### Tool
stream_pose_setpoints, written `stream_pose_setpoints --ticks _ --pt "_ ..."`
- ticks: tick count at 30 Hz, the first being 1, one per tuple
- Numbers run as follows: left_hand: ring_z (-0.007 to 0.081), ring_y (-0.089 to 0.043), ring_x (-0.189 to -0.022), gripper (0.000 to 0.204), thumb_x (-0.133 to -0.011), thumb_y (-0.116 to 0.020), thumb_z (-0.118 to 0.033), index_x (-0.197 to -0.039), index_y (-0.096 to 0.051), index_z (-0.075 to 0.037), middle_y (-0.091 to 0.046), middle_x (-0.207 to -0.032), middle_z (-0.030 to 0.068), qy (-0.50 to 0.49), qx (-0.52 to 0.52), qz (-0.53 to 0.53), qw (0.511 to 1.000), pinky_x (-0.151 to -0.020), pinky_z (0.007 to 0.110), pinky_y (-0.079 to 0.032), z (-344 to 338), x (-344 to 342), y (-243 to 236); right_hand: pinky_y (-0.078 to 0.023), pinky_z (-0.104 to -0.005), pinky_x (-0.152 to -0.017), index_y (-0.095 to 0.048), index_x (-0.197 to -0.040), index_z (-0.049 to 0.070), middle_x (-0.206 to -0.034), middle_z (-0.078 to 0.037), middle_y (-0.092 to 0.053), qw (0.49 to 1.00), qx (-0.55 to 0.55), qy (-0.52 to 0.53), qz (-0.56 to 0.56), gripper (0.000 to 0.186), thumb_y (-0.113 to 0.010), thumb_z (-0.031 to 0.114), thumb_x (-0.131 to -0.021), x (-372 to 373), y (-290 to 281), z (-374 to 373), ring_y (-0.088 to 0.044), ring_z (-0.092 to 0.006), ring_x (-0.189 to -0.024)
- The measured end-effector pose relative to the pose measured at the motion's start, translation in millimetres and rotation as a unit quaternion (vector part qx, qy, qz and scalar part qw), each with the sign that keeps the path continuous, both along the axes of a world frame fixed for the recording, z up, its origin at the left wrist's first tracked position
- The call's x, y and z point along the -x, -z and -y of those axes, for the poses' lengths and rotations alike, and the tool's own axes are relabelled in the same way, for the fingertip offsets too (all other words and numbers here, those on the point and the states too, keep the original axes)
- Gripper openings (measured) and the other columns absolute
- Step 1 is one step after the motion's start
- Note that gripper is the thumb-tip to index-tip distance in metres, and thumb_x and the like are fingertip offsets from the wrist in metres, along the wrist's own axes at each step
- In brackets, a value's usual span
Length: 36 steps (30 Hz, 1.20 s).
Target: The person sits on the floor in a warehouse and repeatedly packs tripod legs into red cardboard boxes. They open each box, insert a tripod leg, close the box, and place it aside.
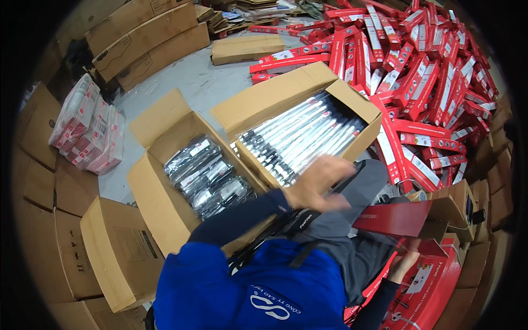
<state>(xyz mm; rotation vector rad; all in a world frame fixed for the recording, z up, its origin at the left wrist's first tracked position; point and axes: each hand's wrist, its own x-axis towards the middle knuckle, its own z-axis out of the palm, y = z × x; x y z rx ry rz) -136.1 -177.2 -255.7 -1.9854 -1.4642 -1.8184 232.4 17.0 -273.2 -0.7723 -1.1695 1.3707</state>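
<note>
My left hand is raised over my lap beside the near edge of an open cardboard carton. It is a little blurred, its fingers are apart and nothing shows in it. The open carton holds several silver tubes with black ends in clear wrap. To its left, another open carton holds black parts in plastic bags. At the lower right my right hand grips a red box with its flap raised, near my knee. Part of that hand is hidden by the box.
A large heap of long red boxes covers the floor at the far right. Stacked brown cartons stand at the back left, with plastic-wrapped bundles before them. More red boxes lie by my right arm. A flat carton lies behind.
</note>
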Motion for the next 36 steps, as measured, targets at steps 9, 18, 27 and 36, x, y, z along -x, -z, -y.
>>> stream_pose_setpoints --ticks 9,18,27,36 --pt "0.0411 -0.066 -0.111 0.093 -0.074 -0.070 -0.078 -0.125 -0.063 -0.001 -0.067 -0.120 0.0238 -0.350 0.713 0.105 0.599 -0.096 0.050 -0.051 233 142 253 -0.050 -0.0282 -0.080 -0.061 -0.128 0.005 -0.112 -0.002 -0.066 0.999 0.041 0.004 0.035 0.031 -0.060 0.025 -0.105 7 -20 16 -0.061 -0.0096 -0.097" --pt "0.0405 -0.073 -0.099 0.080 -0.062 -0.085 -0.060 -0.103 -0.074 0.007 -0.073 -0.104 0.0291 -0.358 0.700 0.080 0.613 -0.091 0.045 -0.057 229 149 246 -0.044 -0.0255 -0.073 -0.063 -0.118 0.011 -0.103 0.001 -0.066 1.000 0.010 0.014 0.008 0.027 -0.060 0.035 -0.106 8 -7 12 -0.058 -0.0075 -0.088" --pt "0.0167 -0.065 -0.070 0.053 -0.072 -0.080 -0.037 -0.104 -0.073 0.004 -0.068 -0.076 0.0073 -0.363 0.578 0.135 0.718 -0.067 0.033 -0.054 294 172 186 -0.047 -0.0245 -0.092 -0.051 -0.140 0.006 -0.125 -0.004 -0.062 1.000 0.009 -0.018 -0.020 0.043 -0.061 0.027 -0.104 -12 9 4 -0.060 -0.0100 -0.109" --pt "0.0090 -0.056 -0.070 0.030 -0.094 -0.058 -0.031 -0.107 -0.063 -0.004 -0.062 -0.087 -0.0002 -0.195 0.157 0.357 0.900 -0.061 0.026 -0.046 229 312 -1 -0.046 -0.0303 -0.104 -0.048 -0.140 0.003 -0.135 -0.008 -0.058 0.999 -0.017 -0.005 -0.043 0.047 -0.062 0.028 -0.104 0 2 12 -0.058 -0.0156 -0.122"
